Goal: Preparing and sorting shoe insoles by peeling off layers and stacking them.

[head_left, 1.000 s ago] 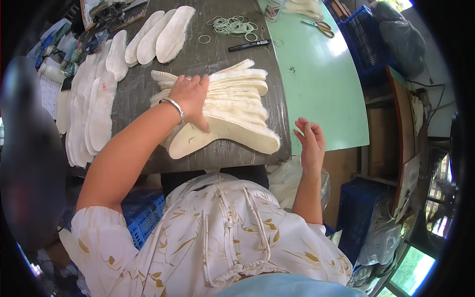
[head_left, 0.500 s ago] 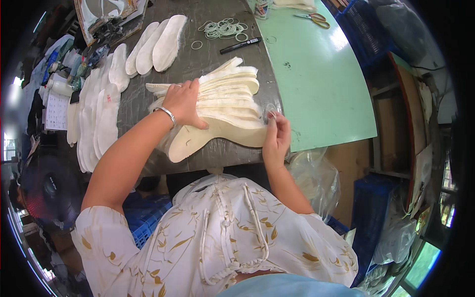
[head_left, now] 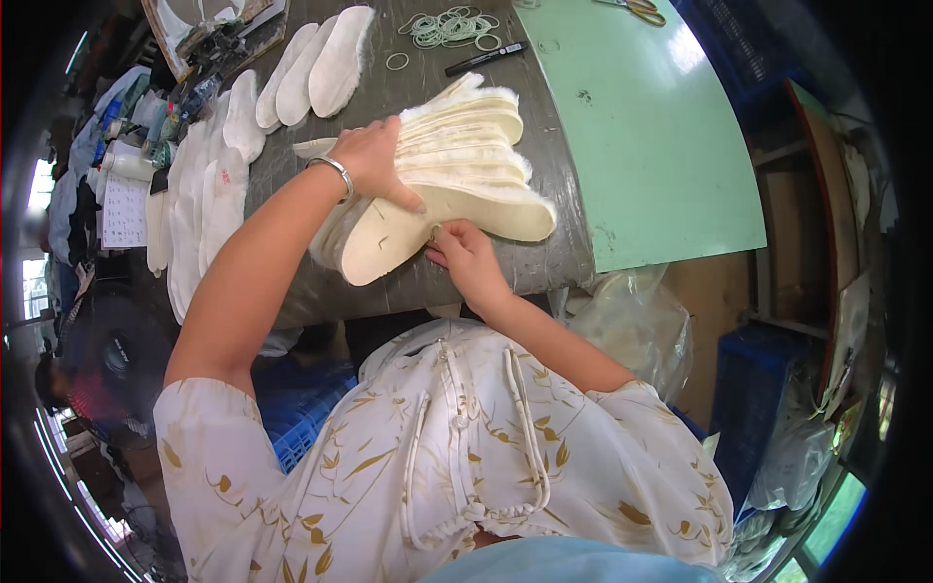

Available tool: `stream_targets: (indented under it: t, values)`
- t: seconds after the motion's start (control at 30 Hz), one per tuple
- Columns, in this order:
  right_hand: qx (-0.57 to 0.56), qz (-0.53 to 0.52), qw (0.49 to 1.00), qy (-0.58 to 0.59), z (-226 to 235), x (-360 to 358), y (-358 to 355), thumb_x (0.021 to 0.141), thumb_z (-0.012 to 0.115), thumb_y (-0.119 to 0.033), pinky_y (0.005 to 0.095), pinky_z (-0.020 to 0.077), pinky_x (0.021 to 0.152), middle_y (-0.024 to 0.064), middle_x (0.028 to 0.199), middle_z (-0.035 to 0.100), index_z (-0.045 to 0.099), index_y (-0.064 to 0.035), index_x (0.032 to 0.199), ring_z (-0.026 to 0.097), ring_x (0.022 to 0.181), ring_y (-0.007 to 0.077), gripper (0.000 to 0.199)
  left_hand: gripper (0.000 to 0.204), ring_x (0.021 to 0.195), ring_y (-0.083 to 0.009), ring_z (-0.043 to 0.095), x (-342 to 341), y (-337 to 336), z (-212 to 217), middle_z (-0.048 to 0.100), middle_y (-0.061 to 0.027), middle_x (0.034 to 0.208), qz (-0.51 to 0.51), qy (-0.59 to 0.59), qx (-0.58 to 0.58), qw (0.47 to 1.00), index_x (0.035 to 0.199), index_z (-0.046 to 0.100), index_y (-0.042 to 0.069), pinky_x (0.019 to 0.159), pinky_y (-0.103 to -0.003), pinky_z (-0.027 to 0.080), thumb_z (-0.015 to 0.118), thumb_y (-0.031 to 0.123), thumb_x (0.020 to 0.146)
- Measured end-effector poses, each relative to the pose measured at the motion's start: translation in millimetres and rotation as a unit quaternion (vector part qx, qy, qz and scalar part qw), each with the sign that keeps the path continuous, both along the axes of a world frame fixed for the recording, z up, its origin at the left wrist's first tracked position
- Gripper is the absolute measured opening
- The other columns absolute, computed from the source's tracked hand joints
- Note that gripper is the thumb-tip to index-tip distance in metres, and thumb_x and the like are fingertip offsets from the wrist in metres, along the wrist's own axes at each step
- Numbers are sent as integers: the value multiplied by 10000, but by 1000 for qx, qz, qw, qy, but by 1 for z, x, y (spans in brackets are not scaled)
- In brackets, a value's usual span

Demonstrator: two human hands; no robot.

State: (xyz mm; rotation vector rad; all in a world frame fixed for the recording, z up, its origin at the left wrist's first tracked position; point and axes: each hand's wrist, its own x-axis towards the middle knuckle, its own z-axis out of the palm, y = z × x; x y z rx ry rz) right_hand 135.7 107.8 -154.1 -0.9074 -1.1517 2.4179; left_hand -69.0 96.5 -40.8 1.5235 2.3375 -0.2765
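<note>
A thick stack of cream, fleece-lined insoles (head_left: 476, 199) stands on edge on the dark table, fanning out at its right end. My left hand (head_left: 374, 163) clasps the stack near its middle, thumb pressed on the nearest insole's pale face and fingers over the far side. At the narrow waist of that nearest insole, my right hand (head_left: 465, 255) pinches a thin, pale rubber band (head_left: 434, 232). Only a small loop of the band shows; whether it passes around the stack is hidden.
Loose rubber bands (head_left: 449, 28) and a black marker (head_left: 486, 58) lie beyond the stack. More insoles (head_left: 225, 185) are lined up at left. A green board (head_left: 651, 146) covers the table's right side, with scissors (head_left: 637, 10) at its far edge. A plastic bag (head_left: 637, 321) hangs below.
My right hand has moved left and nearer me with the rubber band, from the stack's right end to the waist of the nearest insole. My left hand keeps its hold. The view has shifted slightly.
</note>
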Motion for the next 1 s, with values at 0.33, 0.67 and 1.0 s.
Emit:
stream_targets:
  t: [0.33,0.67,1.0]
  values:
    - [340,-24,940,20,12,-44,12,939,601,-89,303,488,594,112,735,641,568,7,943,605,639,140,102,1026,1118,-309,601,-44,-12,10,597,-225,1206,91,-198,41,975,1283,420,-73,970,-347,464,868,464,533]
    - [680,9,729,78,180,-69,65,895,611,-141,492,504,568,166,681,648,530,-40,899,642,630,395,130,841,1118,-202,600,-48,-58,84,597,-136,1242,194,-622,289,701,1372,434,-25,957,-336,492,841,263,694]
    - [684,-19,711,165,189,-95,36,918,599,-67,399,485,650,166,793,624,568,-30,948,616,714,359,58,882,1177,-226,594,22,-82,5,582,-95,1298,247,-711,537,381,1387,464,55,1031,-378,510,770,569,738]
